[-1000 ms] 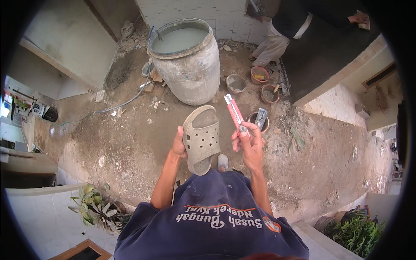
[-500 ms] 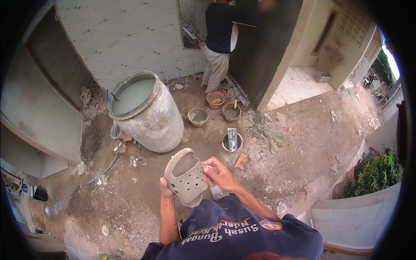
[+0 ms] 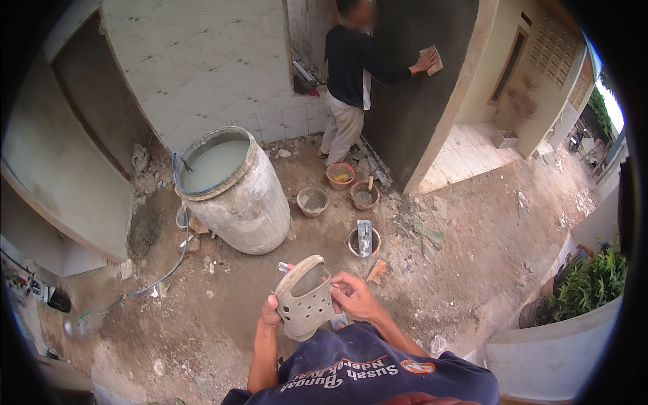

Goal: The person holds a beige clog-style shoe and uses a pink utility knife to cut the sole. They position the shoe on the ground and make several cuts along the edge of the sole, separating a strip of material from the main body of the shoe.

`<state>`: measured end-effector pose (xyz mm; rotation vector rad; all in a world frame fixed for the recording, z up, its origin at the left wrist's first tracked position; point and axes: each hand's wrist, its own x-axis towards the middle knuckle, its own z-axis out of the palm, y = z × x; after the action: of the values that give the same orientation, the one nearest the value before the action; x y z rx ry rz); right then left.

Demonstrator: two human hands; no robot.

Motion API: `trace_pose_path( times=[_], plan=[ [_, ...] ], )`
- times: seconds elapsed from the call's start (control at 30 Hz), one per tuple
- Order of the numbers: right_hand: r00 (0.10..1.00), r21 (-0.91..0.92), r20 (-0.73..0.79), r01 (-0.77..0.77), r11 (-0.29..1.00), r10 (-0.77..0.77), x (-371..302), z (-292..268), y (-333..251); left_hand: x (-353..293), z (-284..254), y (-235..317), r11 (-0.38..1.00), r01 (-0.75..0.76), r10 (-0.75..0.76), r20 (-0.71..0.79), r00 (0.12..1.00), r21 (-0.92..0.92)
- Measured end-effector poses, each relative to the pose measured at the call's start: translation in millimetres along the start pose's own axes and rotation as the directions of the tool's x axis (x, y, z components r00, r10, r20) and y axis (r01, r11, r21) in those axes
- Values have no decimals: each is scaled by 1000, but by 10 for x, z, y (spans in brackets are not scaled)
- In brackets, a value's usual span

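A grey-beige clog (image 3: 307,307) with round holes in its upper is held up in front of my chest, its opening facing up. My left hand (image 3: 271,312) grips it along the left side, thumb on the outside and the other fingers hidden behind. At its right edge, by the rim of the opening, my right hand (image 3: 354,295) is closed in a pinch; any small thing between those fingertips is too small to make out. A little red and white object (image 3: 284,267) shows just past the clog's upper left edge.
A large plaster-stained drum (image 3: 246,202) of cloudy liquid stands ahead on the left, a hose (image 3: 169,273) beside it. Several mortar buckets (image 3: 312,201) and a trowel (image 3: 365,239) lie ahead. A co-worker (image 3: 347,67) rubs the dark wall with a flat block (image 3: 430,61). Rubble covers the ground.
The clog and both hands sit slightly lower and further right, with the clog tilted a little differently. The view has shifted upward. The co-worker's hand and block now show on the wall.
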<state>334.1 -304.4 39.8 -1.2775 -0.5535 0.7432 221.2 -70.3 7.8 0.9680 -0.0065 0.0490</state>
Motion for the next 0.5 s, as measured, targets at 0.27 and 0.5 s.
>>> trace_pose_path(
  times=[0.27,0.5],
  plan=[
    [999,46,-20,-27,999,28,-42,32,4,60,138,37,999,29,-27,50,998,-31],
    [965,-184,-88,226,957,-245,12,51,42,32,122,115,998,38,-35,59,998,-44]
  ],
)
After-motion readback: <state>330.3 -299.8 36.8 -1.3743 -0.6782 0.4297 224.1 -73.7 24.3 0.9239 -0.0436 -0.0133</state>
